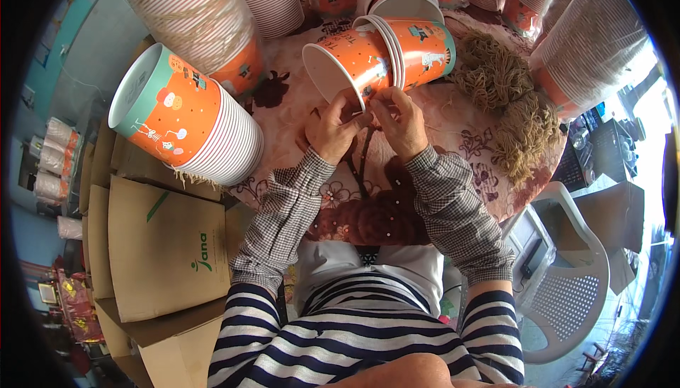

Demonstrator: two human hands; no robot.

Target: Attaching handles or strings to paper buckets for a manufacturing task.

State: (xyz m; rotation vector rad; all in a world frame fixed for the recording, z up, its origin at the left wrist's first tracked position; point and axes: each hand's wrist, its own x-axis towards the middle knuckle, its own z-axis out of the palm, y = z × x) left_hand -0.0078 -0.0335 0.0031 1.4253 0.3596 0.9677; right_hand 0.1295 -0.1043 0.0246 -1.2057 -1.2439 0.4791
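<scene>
Cup: orange paper cup point(347, 68) lay on its side at upper centre of the frame, mouth toward us.
Left hand point(331, 130): we pinched the cup's lower rim, fingers closed.
Right hand point(400, 122): fingertips closed on thin twine point(363, 154) at the rim.
Technique: we judged steady rim and taut twine best.
Nearby: twine heap point(506, 97) at right.
</scene>
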